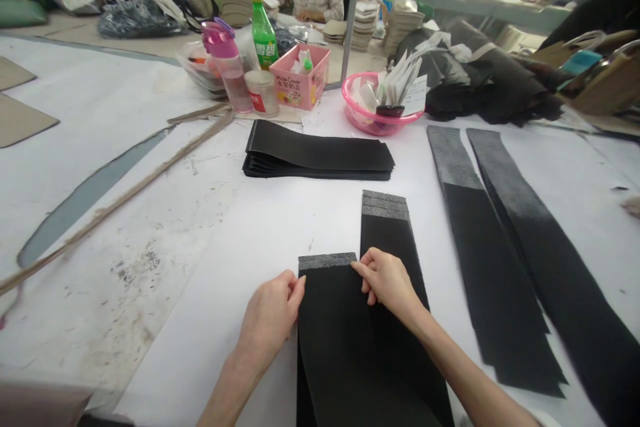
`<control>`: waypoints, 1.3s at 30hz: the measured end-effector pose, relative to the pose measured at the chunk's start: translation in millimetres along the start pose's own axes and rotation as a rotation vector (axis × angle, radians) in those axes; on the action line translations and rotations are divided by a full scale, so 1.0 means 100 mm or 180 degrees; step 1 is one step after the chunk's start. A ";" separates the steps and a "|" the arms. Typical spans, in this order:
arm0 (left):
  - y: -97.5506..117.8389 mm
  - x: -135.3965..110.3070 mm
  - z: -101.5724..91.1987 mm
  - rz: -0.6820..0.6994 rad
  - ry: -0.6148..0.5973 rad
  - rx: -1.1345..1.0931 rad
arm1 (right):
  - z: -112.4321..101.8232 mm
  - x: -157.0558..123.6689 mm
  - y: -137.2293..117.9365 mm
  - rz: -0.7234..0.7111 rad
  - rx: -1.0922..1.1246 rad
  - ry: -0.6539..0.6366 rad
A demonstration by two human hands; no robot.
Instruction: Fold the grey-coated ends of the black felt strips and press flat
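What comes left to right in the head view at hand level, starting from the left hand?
Left hand, black strip held between the hands, right hand, inner strip at right, outer strip at right.

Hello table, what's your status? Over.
Left hand, right hand: pinching opposite edges of gray-ended black strip. Another strip to its right, partly behind right hand. Black stack beyond, apart from hands.

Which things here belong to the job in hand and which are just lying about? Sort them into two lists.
Likely in the job:
held black strip, between left hand and right hand
grey-ended strips beside it
grey-ended strips farther right
stack of black strips

Apparently just lying about:
Sprite bottle
pink water bottle
pink Milk Cover box
pink plastic basket
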State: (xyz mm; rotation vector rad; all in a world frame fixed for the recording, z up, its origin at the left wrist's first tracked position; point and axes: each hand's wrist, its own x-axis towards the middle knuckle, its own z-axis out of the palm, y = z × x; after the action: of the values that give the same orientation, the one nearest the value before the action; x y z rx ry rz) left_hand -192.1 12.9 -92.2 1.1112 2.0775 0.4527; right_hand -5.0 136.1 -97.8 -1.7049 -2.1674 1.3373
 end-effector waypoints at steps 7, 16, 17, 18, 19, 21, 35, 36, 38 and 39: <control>0.01 0.02 0.00 -0.0019 -0.0032 0.0061 | 0.00 -0.01 0.00 0.0035 -0.0103 0.0031; 0.01 0.01 0.03 0.0010 0.0054 0.0284 | 0.00 -0.02 0.02 -0.0004 -0.0038 0.0037; 0.01 0.01 0.03 0.0027 0.0075 0.0325 | 0.00 -0.02 0.01 -0.0006 -0.0038 0.0045; 0.01 0.02 0.04 0.0036 0.0089 0.0356 | -0.01 -0.03 0.01 -0.0007 -0.0046 0.0050; 0.02 0.02 0.04 0.0042 0.0096 0.0379 | -0.01 -0.03 0.00 -0.0008 -0.0059 0.0058; 0.02 0.01 0.04 0.0065 0.0128 0.0420 | -0.02 -0.04 -0.01 -0.0021 -0.0093 0.0061; 0.12 -0.09 0.06 0.0204 0.0817 0.1795 | 0.02 -0.08 -0.04 0.0000 -0.0460 0.0238; 0.12 -0.10 0.07 0.0316 0.1010 0.1927 | 0.02 -0.08 -0.04 -0.0015 -0.0516 0.0251; 0.09 -0.10 0.11 0.0831 0.1353 0.2081 | 0.01 -0.09 -0.06 -0.0039 -0.0591 0.0261; 0.08 -0.09 0.13 0.1210 0.1423 0.2108 | 0.01 -0.09 -0.06 -0.0049 -0.0612 0.0270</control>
State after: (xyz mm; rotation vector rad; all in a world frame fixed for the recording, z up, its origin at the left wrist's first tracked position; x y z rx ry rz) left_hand -174.8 9.6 -92.9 1.9590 2.4926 0.1921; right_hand -6.7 128.2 -90.2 -1.7688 -2.3209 1.0621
